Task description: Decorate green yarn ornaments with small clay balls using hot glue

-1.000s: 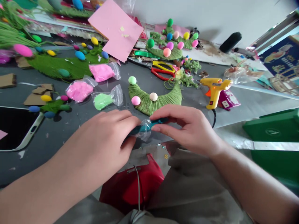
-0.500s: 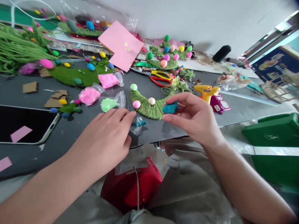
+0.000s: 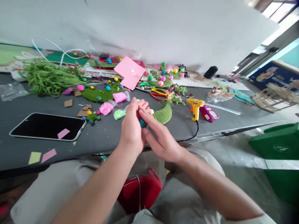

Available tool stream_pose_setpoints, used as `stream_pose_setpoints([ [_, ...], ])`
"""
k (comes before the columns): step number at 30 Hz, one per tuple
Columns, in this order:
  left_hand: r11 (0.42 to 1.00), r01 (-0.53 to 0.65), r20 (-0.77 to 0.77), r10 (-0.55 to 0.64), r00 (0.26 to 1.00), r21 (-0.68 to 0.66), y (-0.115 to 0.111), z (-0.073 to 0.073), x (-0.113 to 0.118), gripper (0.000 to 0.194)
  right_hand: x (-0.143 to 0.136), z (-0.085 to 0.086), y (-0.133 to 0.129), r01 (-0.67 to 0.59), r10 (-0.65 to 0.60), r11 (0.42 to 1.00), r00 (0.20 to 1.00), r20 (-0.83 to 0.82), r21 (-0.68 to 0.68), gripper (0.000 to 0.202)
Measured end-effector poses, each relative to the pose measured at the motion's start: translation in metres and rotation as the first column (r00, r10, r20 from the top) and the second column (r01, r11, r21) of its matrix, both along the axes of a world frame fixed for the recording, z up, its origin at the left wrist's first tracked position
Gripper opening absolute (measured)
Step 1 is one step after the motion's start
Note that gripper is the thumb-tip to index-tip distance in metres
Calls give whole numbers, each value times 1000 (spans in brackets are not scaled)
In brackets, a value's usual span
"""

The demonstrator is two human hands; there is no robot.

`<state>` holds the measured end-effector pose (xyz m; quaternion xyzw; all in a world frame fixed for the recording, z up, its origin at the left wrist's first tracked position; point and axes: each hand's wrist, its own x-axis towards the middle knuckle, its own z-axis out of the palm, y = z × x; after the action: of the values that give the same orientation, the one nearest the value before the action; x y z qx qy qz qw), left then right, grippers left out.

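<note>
Teal clay (image 3: 142, 123) has just come between the left hand (image 3: 132, 129) and right hand (image 3: 164, 143), occupying both; their nearly straight fingers close loosely around it, a green wrapped crescent (image 3: 164, 114) beyond them on the counter (image 3: 106, 138).

the scene is moderately bright, with pale light admitted through the window (image 3: 279, 11) at upper right — its panes washed out. soft shadows are cast on the white wall (image 3: 163, 34); fine detail is smeared, and the edges are visibly stretched — slightly darkened at the upper-right corner.
</note>
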<state>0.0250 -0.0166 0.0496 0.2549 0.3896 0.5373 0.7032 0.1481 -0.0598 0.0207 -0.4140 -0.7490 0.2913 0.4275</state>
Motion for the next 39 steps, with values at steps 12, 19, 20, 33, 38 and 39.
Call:
stream_pose_setpoints([
  [12,996,-80,102,76,992,37,-7,2,-28,82,-21,-6,1,-140,108,984,958,264,107,80],
  [19,999,-15,190,23,981,-47,-9,-5,-16,73,-19,-9,5,-146,81,975,935,345,168,85],
  [20,996,-40,207,55,977,-75,-9,-7,-13,74,-15,-10,8,-99,38,982,937,347,161,84],
  [33,967,81,332,5,943,-243,-11,-19,4,54,-3,-13,12,-131,-3,965,860,509,226,78],
  [38,963,37,375,68,925,-267,3,-13,-10,60,2,-16,13,-197,62,951,876,478,238,72],
  [39,972,13,370,78,926,-236,4,-14,-12,59,-1,-14,11,-221,77,943,873,482,250,72],
])
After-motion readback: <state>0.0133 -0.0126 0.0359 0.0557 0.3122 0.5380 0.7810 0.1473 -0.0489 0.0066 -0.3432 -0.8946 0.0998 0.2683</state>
